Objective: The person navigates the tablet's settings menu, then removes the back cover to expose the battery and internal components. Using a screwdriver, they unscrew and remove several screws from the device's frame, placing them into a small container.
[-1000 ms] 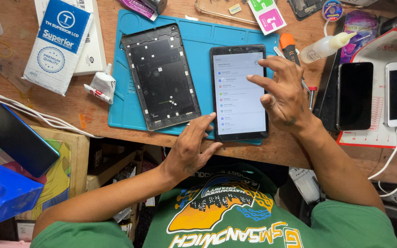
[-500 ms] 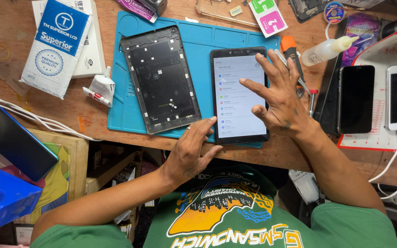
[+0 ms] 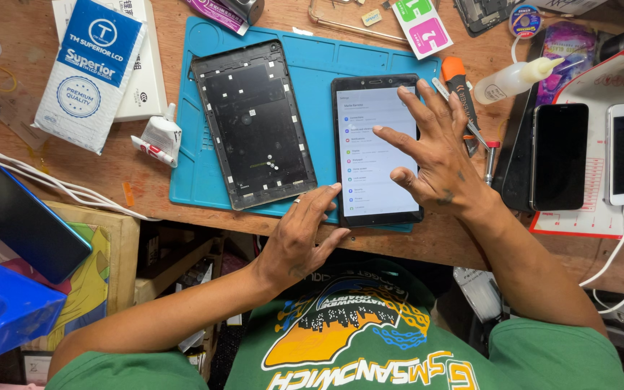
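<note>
The scuffed brown wooden desk (image 3: 52,180) carries a flat blue rubbery work mat (image 3: 312,58). On the mat lies a slim black glass-fronted tablet (image 3: 375,150), its screen lit white, long axis running away from the person. Beside it lies a matte black back shell (image 3: 254,123). The right hand (image 3: 435,155) spreads open over the screen; the left hand (image 3: 304,238), open, touches the tablet's near corner.

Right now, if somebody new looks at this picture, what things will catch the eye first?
Probably the lit tablet on the blue work mat at the middle of the bench, with the right hand spread over its screen and the left hand steadying its lower left corner. Beside it on the mat, to the left, lies a dark tablet back shell.
</note>
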